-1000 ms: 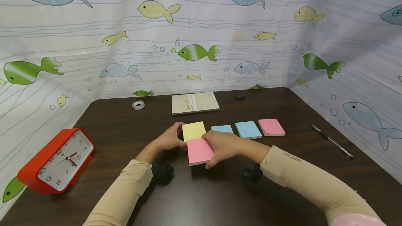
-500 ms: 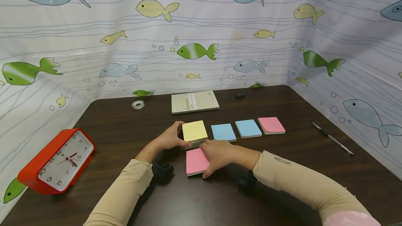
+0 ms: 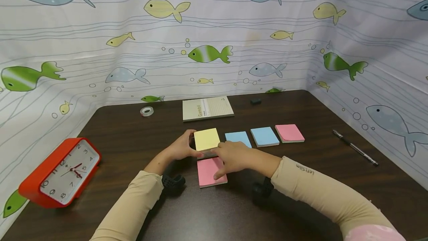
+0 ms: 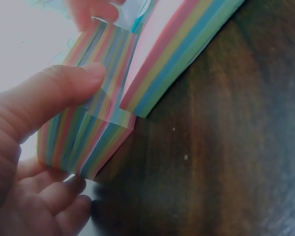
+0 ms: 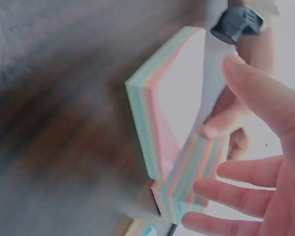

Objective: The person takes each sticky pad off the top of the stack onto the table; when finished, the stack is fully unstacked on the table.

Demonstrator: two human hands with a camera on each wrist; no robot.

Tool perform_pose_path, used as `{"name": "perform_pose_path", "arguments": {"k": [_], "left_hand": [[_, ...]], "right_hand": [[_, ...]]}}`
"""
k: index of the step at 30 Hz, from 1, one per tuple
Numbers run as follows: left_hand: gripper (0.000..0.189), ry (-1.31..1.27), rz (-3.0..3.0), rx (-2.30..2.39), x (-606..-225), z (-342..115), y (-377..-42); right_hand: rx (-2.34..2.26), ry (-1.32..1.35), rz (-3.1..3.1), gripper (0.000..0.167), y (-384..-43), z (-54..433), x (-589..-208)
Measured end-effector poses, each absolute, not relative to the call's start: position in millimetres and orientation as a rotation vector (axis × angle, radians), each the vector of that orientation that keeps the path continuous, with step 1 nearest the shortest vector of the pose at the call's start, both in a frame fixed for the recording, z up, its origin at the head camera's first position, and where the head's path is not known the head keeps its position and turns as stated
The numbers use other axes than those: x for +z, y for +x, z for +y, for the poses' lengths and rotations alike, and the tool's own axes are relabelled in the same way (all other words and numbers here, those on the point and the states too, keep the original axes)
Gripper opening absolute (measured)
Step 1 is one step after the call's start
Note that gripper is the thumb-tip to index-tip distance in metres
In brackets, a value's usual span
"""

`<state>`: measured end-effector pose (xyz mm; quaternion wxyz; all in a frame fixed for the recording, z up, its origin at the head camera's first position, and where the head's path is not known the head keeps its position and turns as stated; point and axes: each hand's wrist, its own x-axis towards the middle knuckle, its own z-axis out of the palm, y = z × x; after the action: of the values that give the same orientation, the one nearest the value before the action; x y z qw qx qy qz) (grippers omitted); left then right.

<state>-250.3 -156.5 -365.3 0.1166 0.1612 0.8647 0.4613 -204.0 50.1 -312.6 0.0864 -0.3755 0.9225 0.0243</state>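
Pink pads [image 3: 206, 173], two; yellow-topped stack [image 3: 206, 139], one

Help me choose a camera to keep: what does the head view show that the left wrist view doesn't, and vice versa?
Only the head view: the red clock, the pen and the beige sleeves.

Only the left wrist view: clear coloured stripes along the sides of the stack and the nearer pink-topped pad.

Both: the left hand gripping that stack, that pad, and the dark table.
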Motion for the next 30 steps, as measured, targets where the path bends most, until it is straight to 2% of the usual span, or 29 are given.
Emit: {"name": "perform_pose_path", "arguments": {"k": [4,15,24,30], "left_hand": [[0.093,0.474,2.530,1.359,-366.4,-155.7,-250.6],[0.093,0.473,2.544,1.332,-367.8,-155.0,-250.9],[0.091,0.467,2.574,1.316,-368.0,-153.1,-250.2],[0.093,0.438,2.630,1.241,-368.2,-151.6,-249.6]], "right_hand": [[-0.053,-1.085,2.756,0.065,-210.7,52.9,-306.0],[-0.198,-1.094,2.919,0.046,-230.0,54.1,-292.2],[-0.198,-1.036,2.961,0.046,-245.8,49.6,-290.9],[-0.182,-0.961,2.924,0.057,-257.3,45.6,-294.5]]}}
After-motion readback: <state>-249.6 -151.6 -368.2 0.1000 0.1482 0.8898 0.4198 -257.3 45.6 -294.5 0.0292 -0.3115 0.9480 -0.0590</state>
